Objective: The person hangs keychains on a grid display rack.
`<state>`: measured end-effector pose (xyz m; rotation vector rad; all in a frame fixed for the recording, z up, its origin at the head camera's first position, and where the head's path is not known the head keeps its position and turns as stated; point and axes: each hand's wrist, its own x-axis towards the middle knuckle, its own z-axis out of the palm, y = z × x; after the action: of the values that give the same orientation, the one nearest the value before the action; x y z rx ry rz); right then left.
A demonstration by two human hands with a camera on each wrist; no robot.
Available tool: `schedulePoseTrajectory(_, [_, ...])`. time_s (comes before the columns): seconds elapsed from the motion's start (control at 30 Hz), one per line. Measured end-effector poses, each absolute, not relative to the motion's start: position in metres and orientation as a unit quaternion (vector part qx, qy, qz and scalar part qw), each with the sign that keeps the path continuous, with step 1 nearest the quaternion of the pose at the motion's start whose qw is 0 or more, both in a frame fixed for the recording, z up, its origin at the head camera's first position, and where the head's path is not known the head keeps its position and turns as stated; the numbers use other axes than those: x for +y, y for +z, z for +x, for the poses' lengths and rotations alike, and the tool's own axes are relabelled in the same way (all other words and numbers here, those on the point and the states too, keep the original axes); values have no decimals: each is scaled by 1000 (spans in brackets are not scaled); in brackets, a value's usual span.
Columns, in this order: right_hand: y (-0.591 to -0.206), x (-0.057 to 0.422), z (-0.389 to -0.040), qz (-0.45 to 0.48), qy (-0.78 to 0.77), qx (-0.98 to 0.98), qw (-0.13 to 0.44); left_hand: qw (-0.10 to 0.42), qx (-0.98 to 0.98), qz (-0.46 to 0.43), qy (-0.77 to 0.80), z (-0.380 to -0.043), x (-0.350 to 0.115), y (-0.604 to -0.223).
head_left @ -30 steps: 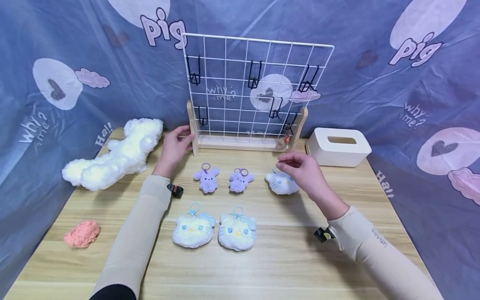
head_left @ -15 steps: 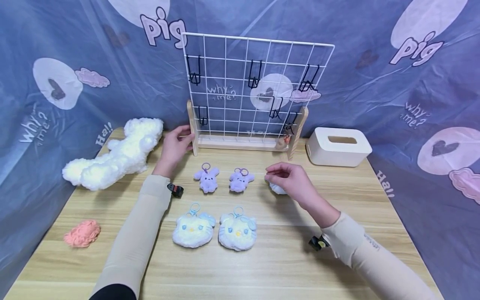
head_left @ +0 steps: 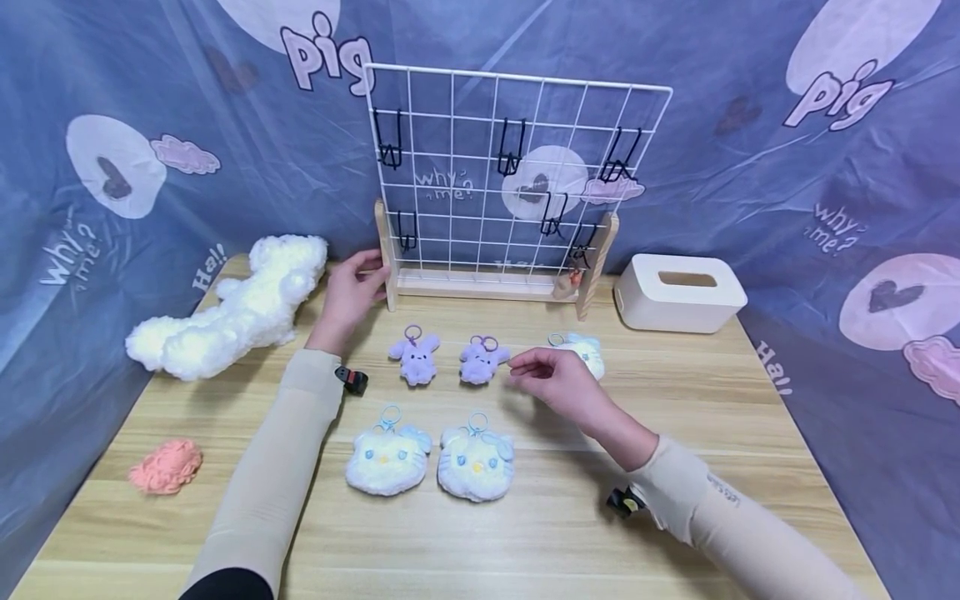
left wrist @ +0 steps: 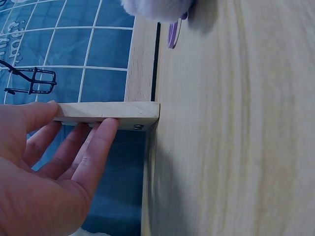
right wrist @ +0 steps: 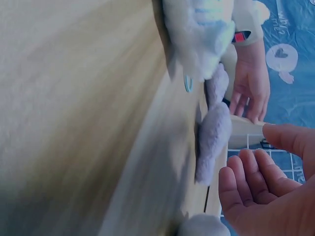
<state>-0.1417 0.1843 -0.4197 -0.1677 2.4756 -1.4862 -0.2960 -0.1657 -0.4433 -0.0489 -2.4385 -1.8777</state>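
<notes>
My left hand (head_left: 351, 292) is at the left wooden upright (left wrist: 106, 112) of a white wire grid rack (head_left: 495, 82), fingers and thumb at its sides. My right hand (head_left: 562, 383) is held above the tabletop, fingers loosely bent, holding nothing. Its fingertips reach close to a purple plush keychain (head_left: 478, 364), and a second purple plush keychain (head_left: 416, 364) lies left of that. Partly hidden behind the right hand is a white cat-face plush keychain (head_left: 588, 354) with a blue ring. Nearer me lie another white cat-face keychain (head_left: 386, 467) and a third cat-face keychain (head_left: 476, 471).
Several black hooks (head_left: 510, 150) hang on the grid, and a small brown charm (head_left: 567, 285) is at its lower right. A white tissue box (head_left: 678, 312) stands right of the rack. Fluffy white plush (head_left: 232, 321) and a pink bundle (head_left: 167, 467) lie on the left.
My right hand has moved left and toward me, passing over the right cat-face keychain and uncovering its ring and bow. The left hand stays at the upright.
</notes>
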Motion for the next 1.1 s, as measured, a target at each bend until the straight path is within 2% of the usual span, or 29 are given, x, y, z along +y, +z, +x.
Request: schedulePoseTrajectory(1.1, [-444,155,-133,-142,-447,862,195,30,-794,-20,-607,-297,-167,-445])
